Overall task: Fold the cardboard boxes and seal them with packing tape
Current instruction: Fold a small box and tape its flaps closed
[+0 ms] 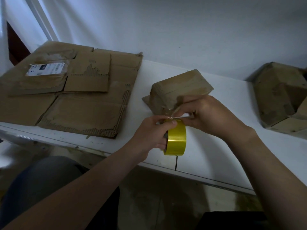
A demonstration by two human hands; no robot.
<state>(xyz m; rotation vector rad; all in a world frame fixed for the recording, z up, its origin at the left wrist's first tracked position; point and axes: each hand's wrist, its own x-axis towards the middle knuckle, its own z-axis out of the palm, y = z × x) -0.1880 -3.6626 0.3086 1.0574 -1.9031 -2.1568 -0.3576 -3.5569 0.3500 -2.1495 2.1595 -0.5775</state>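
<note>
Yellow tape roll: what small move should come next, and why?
Probably sever the tape strip beside the tape roll. The left hand grips that roll, the strip stretches up onto the small box, and the right hand pinches a small white object against it, perhaps a cutter.

Tape roll: bright yellow, glossy, pale sheen streak. Tape strip: clear, shiny. Small box, mid-table: plain dull brown. Flat cardboard, table's left end: same brown, torn patches showing ribbed stripes. Label on it: white, black block, grey print. Folded box, table's right edge: brown, darker smudges. Table: white. Wall: white, bluish cast.
</note>
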